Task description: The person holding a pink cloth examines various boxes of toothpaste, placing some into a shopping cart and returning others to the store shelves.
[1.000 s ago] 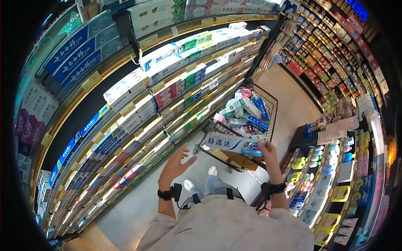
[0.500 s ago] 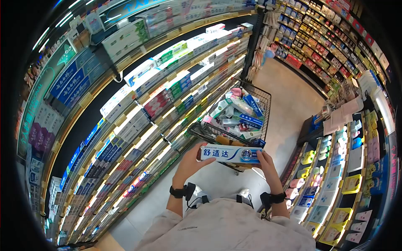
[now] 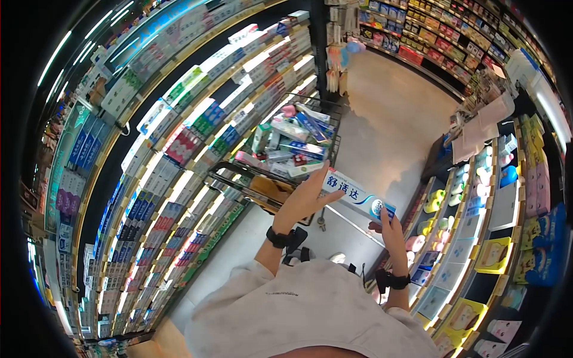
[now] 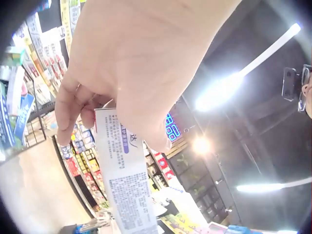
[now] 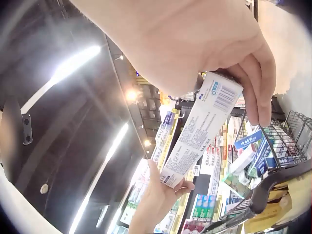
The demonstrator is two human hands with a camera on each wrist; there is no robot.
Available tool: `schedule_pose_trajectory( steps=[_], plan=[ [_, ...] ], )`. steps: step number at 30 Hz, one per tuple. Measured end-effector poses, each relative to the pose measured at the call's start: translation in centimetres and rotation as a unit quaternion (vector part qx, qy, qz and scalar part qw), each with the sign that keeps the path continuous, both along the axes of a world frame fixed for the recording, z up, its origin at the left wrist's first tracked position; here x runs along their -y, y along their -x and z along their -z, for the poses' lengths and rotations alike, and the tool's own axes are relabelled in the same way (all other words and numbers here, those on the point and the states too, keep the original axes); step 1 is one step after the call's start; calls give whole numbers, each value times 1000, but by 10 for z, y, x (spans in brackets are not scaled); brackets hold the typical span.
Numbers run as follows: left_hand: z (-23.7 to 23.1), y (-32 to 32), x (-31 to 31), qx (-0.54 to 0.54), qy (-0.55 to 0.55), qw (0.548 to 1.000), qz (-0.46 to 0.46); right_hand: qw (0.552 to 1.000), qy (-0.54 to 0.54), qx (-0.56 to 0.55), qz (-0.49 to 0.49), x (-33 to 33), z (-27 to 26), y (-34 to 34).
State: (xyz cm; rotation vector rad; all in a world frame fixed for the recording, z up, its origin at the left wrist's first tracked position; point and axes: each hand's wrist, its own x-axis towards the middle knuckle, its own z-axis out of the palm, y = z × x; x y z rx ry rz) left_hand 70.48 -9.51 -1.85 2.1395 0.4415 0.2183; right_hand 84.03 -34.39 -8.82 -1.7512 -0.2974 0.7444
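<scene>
A long white and blue toothpaste box (image 3: 349, 192) is held between both hands in front of the body, its large lettering facing up in the head view. The left hand (image 3: 301, 204) has its left end between thumb and fingers; the left wrist view shows the thumb across the box (image 4: 127, 187) and the fingers (image 4: 66, 109) partly behind it. At the other end the right hand (image 3: 395, 240) grips the box by its blue-edged tip. Small print and a barcode show on the box (image 5: 197, 127) in the right wrist view, with the left hand (image 5: 155, 201) at its far end.
A wire shopping cart (image 3: 339, 122) filled with boxes stands just beyond the hands. Shelves of boxed goods (image 3: 179, 146) run along the left. More shelves, with yellow packs (image 3: 495, 255), line the right. Pale floor (image 3: 397, 107) stretches ahead between them.
The left hand, apart from the box a second ago, came onto its left end. The box now slants down to the right. The cart and shelves have shifted left in the head view.
</scene>
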Motion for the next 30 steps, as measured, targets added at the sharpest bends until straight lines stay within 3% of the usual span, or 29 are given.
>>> schedule_pose_trajectory(
  steps=[4, 7, 9, 10, 12, 13, 16, 18, 20, 22, 26, 29, 30],
  plan=[
    [-5, -66, 28, 32, 70, 997, 23, 995, -78, -38, 48, 30, 26, -46],
    [4, -114, 33, 37, 125, 990, 46, 992, -80, -55, 82, 44, 26, -75],
    [18, -147, 30, 87, 44, 991, 87, 991, -75, -47, 101, 54, 37, -105],
    [19, -164, 28, 112, 4, 988, 105, 997, -33, -12, 74, 60, 40, -128],
    [17, -194, 24, 106, 67, 986, 113, 997, 54, 53, 19, 65, 37, -168],
    [17, -210, 20, 107, 81, 984, 113, 999, -8, 48, 3, 61, 30, -187],
    [16, -258, 0, 104, 103, 985, 94, 991, -113, 57, 34, 29, 36, -247],
    [20, -293, -23, 118, 114, 984, 69, 998, -44, 37, -4, 9, 22, -292],
    [32, -330, -49, 147, 93, 985, 19, 994, -73, 56, -55, -25, 15, -333],
    [42, -359, -71, 150, 70, 986, -23, 995, -35, 47, -86, -52, 9, -372],
    [10, -405, -111, 74, 122, 988, -64, 990, 19, 41, -134, -101, 0, -444],
    [28, -440, -130, 152, -9, 986, -73, 977, 68, 88, -185, -135, 2, -490],
    [25, -449, -137, 132, -12, 989, -65, 964, 73, 119, -225, -148, 3, -506]
  ],
)
